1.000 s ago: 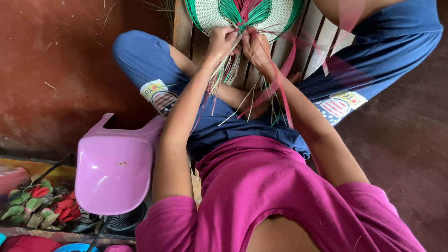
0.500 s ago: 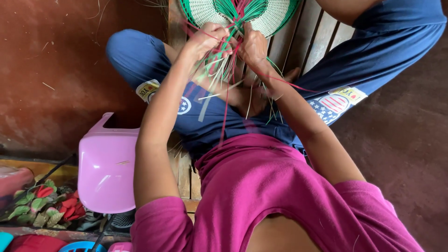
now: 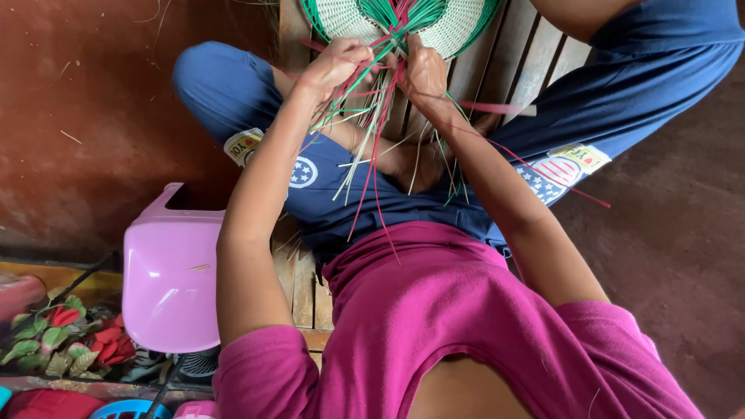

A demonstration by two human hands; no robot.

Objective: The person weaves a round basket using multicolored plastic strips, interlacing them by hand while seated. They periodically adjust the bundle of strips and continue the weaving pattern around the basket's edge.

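1. Both hands have shifted a little since the earlier frame: the left hand (image 3: 335,64) sits further left and its forearm lies more steeply, while the loose strands hang straighter below.
2. That left hand is closed on a bundle of green, white and red strands (image 3: 371,116) just below the woven fan (image 3: 403,22).
3. One right hand (image 3: 423,74) is also closed, pinching strands at the fan's lower middle, just beside the left hand.
4. Only the lower half of the one fan shows, white with green ribs and edging; the top edge of the view cuts it off at the far side.
5. It rests above a slatted wooden platform (image 3: 520,70), between the two knees in blue trousers (image 3: 644,85).
6. Room to move is tight near the hands, hemmed by both legs; bare reddish floor (image 3: 85,116) lies open at left and brown floor at right.
7. One pink plastic stool (image 3: 171,271) stands on the near left, just beside the left elbow.
8. One cluster of artificial red flowers with green leaves (image 3: 62,337) lies at the near-left edge.
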